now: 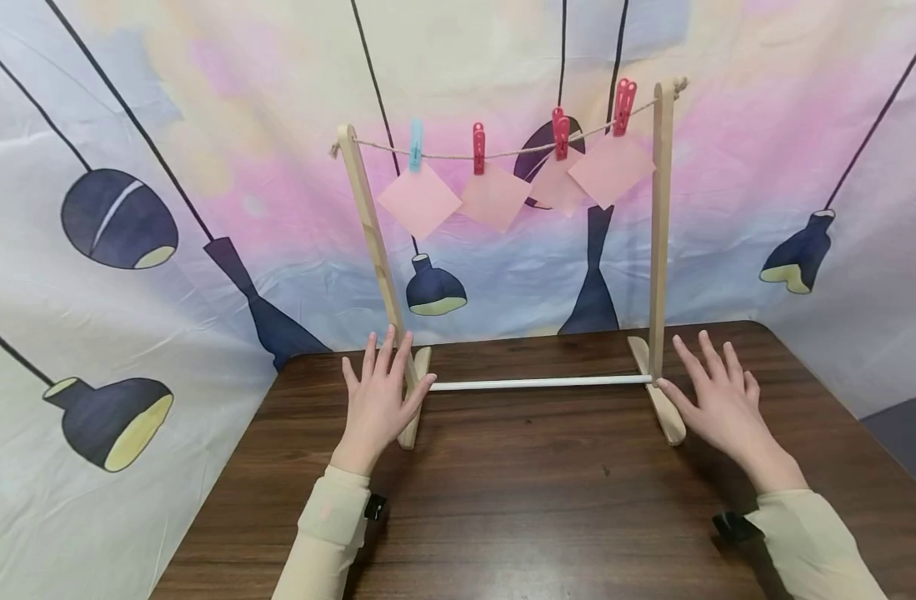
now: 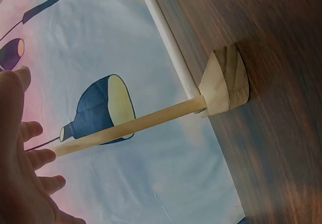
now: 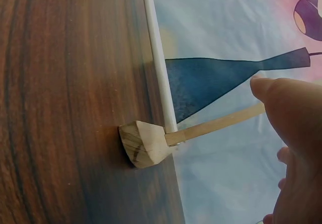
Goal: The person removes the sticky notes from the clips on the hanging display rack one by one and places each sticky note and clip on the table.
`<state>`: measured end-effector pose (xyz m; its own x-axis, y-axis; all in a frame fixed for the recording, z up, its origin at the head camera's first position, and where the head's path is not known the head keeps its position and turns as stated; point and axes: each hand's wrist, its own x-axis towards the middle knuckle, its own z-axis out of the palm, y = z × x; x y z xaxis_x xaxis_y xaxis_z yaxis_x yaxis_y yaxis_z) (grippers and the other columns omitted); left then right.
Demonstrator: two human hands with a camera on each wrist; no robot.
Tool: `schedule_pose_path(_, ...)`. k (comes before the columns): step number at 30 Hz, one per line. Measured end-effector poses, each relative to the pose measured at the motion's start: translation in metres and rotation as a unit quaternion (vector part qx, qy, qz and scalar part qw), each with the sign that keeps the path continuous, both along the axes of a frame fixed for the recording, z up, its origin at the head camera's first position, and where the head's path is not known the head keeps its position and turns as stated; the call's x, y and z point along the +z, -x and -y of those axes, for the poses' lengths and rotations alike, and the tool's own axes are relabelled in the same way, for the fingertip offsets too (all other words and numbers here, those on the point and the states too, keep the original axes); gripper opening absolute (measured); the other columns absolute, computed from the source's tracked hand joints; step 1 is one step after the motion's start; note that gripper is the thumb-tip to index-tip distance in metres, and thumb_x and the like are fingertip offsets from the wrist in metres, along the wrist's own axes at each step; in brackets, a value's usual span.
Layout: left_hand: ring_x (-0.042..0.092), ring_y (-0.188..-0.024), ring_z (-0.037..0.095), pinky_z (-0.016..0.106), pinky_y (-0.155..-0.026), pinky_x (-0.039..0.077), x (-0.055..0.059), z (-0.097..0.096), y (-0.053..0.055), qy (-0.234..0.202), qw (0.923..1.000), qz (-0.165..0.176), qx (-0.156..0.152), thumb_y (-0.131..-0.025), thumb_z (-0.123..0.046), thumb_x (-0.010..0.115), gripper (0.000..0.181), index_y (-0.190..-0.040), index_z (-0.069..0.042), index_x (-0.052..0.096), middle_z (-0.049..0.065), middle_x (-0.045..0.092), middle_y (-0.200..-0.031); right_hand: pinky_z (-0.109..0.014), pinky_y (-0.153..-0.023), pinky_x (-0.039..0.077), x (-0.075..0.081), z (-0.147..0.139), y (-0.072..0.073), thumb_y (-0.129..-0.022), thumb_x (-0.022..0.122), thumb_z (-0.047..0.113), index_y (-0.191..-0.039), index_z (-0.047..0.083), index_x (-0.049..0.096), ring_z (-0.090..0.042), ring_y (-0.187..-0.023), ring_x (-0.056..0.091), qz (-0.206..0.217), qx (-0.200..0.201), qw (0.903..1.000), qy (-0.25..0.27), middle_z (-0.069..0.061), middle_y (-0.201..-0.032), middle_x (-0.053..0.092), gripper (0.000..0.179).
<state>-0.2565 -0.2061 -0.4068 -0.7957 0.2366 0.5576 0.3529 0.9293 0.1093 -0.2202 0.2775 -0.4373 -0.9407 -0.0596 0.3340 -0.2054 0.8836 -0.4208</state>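
Observation:
A wooden stand has a left post (image 1: pixel 371 225), a right post (image 1: pixel 661 233) and a white rod (image 1: pixel 540 383) joining them low down. Twine (image 1: pixel 518 153) strung between the post tops carries pink paper squares (image 1: pixel 420 200), each hung by a corner. One clothespin is light blue (image 1: pixel 416 146); several others are red (image 1: pixel 478 148). My left hand (image 1: pixel 378 404), fingers spread, is beside the left post and overlaps its lower part in the head view. My right hand (image 1: pixel 723 408), also spread, is just right of the right post, thumb near its base. Neither holds anything.
The stand's flat wooden feet (image 2: pixel 226 80) rest on a dark brown wood-grain table (image 1: pixel 533 500). Behind the table hangs a pastel cloth (image 1: pixel 270 150) printed with dark lamps. Black wrist cameras (image 1: pixel 375 507) sit at both cuffs.

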Motion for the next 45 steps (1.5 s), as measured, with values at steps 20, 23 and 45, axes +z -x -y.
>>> schedule_pose_path(20,0.021,-0.151,0.037,0.073,-0.111,0.018,0.006,0.003,-0.007,-0.026,0.9994,0.000,-0.023,-0.100,-0.049,0.058,0.070,-0.158,-0.018,0.034,0.012,0.029,-0.163,-0.084,-0.097,0.009,0.004,-0.005,0.002,-0.105,0.049,0.046,-0.163,0.021,0.014,-0.052,-0.149,-0.003,-0.003,0.009,0.9997,0.023,-0.024,-0.166,0.005,0.073)
schedule_pose_path(23,0.031,-0.146,0.038,0.068,-0.112,0.026,0.013,0.004,-0.009,-0.066,0.9963,-0.017,-0.054,-0.100,-0.040,0.062,0.066,-0.156,-0.013,0.038,0.015,0.035,-0.160,-0.085,-0.096,0.013,0.011,-0.008,0.002,-0.105,0.051,0.040,-0.162,0.017,0.018,-0.054,-0.147,0.006,-0.028,0.012,0.9984,0.048,-0.027,-0.164,0.012,0.070)
schedule_pose_path(45,0.052,-0.133,0.022,0.048,-0.105,0.045,0.110,-0.013,-0.003,-0.335,0.9247,0.018,-0.180,-0.105,-0.033,0.055,0.051,-0.151,-0.015,0.044,0.003,0.050,-0.149,-0.003,-0.079,0.040,0.204,0.011,0.012,-0.102,0.059,0.029,-0.152,0.026,0.047,-0.046,-0.123,0.056,-0.210,0.027,0.9653,0.154,-0.005,-0.152,0.048,0.051)
